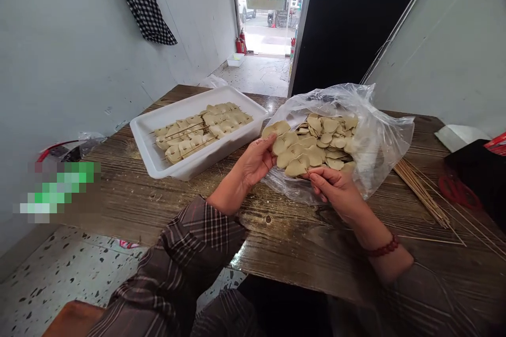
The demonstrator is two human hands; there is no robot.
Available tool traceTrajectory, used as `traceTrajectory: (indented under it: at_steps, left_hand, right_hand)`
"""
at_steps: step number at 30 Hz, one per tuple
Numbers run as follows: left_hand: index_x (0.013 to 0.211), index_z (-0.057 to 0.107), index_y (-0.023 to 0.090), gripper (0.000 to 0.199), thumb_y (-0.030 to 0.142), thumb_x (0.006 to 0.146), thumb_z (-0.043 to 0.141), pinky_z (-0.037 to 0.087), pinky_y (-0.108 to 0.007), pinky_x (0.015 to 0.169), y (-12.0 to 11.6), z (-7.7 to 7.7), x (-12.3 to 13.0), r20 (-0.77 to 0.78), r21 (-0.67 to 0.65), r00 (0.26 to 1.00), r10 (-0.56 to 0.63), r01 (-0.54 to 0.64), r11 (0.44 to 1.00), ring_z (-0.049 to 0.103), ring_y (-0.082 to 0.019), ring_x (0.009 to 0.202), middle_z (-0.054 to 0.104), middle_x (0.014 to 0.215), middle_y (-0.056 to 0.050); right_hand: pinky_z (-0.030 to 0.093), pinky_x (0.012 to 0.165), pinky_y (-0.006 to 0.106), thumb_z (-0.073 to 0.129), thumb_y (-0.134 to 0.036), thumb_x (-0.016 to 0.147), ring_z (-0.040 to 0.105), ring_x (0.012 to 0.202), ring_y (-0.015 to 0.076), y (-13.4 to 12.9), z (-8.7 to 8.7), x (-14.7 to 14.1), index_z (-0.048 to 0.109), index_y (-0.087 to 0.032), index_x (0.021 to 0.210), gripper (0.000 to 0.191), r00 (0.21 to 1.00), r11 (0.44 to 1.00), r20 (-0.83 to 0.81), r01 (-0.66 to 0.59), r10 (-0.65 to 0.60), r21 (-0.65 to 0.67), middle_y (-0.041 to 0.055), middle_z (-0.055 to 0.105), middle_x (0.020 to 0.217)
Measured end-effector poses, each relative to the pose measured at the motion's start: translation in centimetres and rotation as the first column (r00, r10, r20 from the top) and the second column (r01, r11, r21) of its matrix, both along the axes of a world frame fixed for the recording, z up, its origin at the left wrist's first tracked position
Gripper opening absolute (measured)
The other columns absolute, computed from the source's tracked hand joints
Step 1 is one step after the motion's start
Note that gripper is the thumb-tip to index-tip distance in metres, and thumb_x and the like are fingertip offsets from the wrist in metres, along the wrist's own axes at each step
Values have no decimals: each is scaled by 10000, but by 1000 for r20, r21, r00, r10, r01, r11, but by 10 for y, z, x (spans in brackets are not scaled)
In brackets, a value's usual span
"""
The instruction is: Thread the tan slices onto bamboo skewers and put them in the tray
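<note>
My left hand [256,160] pinches a flat, beige, rounded slice [276,129] between thumb and fingers. Beside it, several more slices [294,155] overlap along a thin skewer. Thumb and forefinger of my right hand [336,185] are closed on the near end of that skewer [308,171]; most of its length is hidden by the slices. Both hands are over the front of a clear plastic bag [379,126], which lies open with a heap of loose slices [332,131] inside. To the left, a white tray [144,150] holds skewered slices [193,134] laid in rows.
A bundle of bare skewers [422,192] lies on the wooden table [284,247] right of the bag, with red-handled scissors [460,192] and a black bag [470,163] beyond. A red-edged item [55,150] sits at the left edge. Walls flank the table on both sides.
</note>
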State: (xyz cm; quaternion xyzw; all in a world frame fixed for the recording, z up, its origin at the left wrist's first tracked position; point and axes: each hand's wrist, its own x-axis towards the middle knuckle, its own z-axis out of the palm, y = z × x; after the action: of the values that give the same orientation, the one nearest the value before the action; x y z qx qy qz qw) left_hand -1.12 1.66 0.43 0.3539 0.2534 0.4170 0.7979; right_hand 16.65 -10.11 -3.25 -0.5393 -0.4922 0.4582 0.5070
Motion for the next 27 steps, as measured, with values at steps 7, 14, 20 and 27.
traceTrajectory:
  at_steps: [7, 14, 20, 27]
  left_hand:
    - [944, 702, 138, 254, 281, 748, 778, 541, -227, 627, -2, -11, 0, -10, 21, 1000, 8, -8, 1000, 658, -128, 720, 725, 877, -55]
    - [888, 715, 134, 432, 406, 591, 869, 507, -246, 584, -4, -27, 9, 8, -16, 997, 72, -71, 997, 629, -145, 681, 712, 801, -56]
    - [815, 716, 112, 518, 479, 498, 896, 485, -230, 597, -14, -25, 14, 109, -23, 992, 58, -56, 998, 599, -124, 637, 692, 726, -42]
    - [892, 711, 119, 460, 410, 573, 868, 475, -224, 577, -8, -21, 8, 190, -115, 976, 109, -88, 989, 611, -127, 641, 700, 775, -55]
  right_hand:
    - [427, 488, 258, 597, -466, 883, 551, 525, 134, -3, 0, 1, 736, -172, 939, 330, 920, 998, 391, -7, -19, 66, 18, 646, 638]
    - [547, 814, 411, 580, -380, 903, 704, 890, 256, -3, -13, 13, 748, -199, 924, 248, 749, 947, 633, -26, -193, 319, 93, 766, 961]
    - [565, 831, 426, 573, -429, 894, 720, 895, 269, -4, -26, 19, 755, -196, 928, 298, 647, 907, 681, 37, -343, 420, 95, 772, 959]
    - [558, 818, 409, 526, -453, 915, 714, 903, 269, 3, -2, 14, 752, -213, 925, 330, 483, 908, 801, -25, -355, 417, 91, 769, 965]
